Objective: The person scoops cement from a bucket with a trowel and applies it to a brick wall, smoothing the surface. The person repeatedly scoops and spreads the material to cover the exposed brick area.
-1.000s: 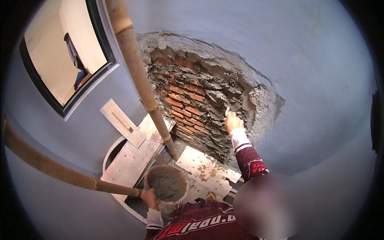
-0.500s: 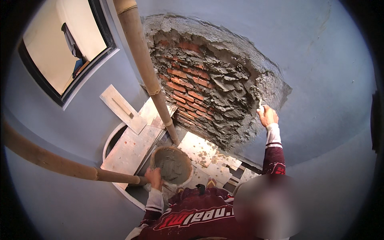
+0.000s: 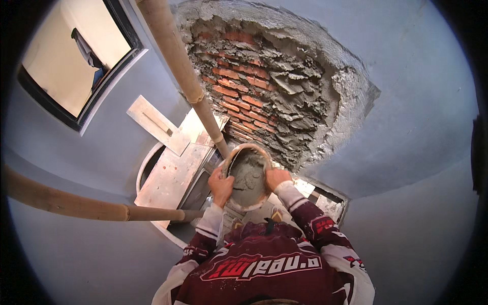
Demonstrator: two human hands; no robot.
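Right hand has come off the edge of the wall patch since half a second ago and is now down on the bucket, which has shifted up and right in view to sit between both hands. It's closed on the right side of the rim, though some of its fingers are hidden. Left hand is clamped on the opposite side, fingers curled at the rim and thumb toward the inside. Both forearms reach forward from the lower edge, angling in toward each other, in maroon and white sleeves.

Bucket's got grey mortar in it (lumpy stuff, with the rim pretty caked too). It's just above the sandalled feet in view, near the foot of an upright bamboo pole. Another bamboo pole comes in from the left and ends near the left sleeve.

Further out, the blue-grey wall has a big rough patch: bare red bricks toward the left and middle, thick ridged mortar over the right, pale coarse band around the top and right. Off left, a flat wooden piece with a strip down its middle leans over some stained boards, below a dark-framed window.
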